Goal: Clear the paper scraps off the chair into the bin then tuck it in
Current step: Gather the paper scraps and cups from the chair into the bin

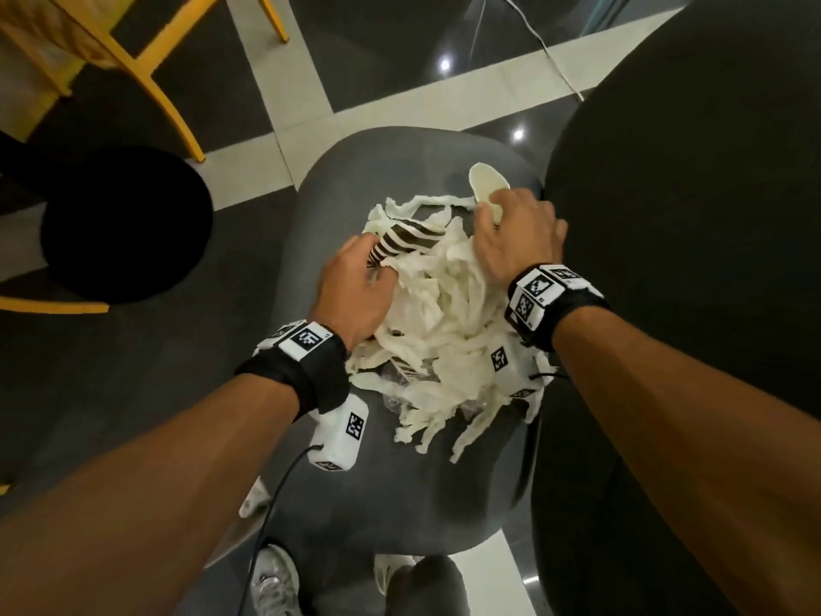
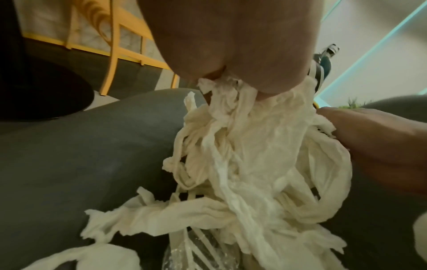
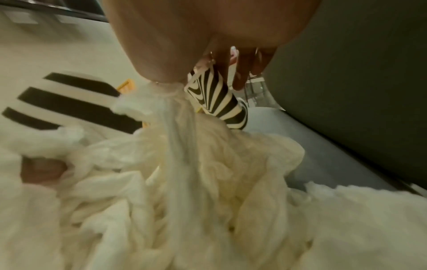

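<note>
While your left hand (image 1: 355, 291) and right hand (image 1: 515, 235) curl into the paper scraps (image 1: 448, 322) heaped on the chair (image 1: 306, 269), loose trailing strips could slip to the floor.

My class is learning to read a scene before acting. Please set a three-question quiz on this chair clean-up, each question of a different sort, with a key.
1. True or false: the paper scraps lie on the grey chair seat.
2. Multiple choice: the left hand is A) resting flat on the floor, B) gripping scraps at the left of the pile, C) holding a broom.
3. Fill in: the scrap beside the left hand's fingers has black-and-white ____.

Key: 1 true. 2 B; the right hand grips the pile's far right side. 3 stripes, on the striped piece.
</note>
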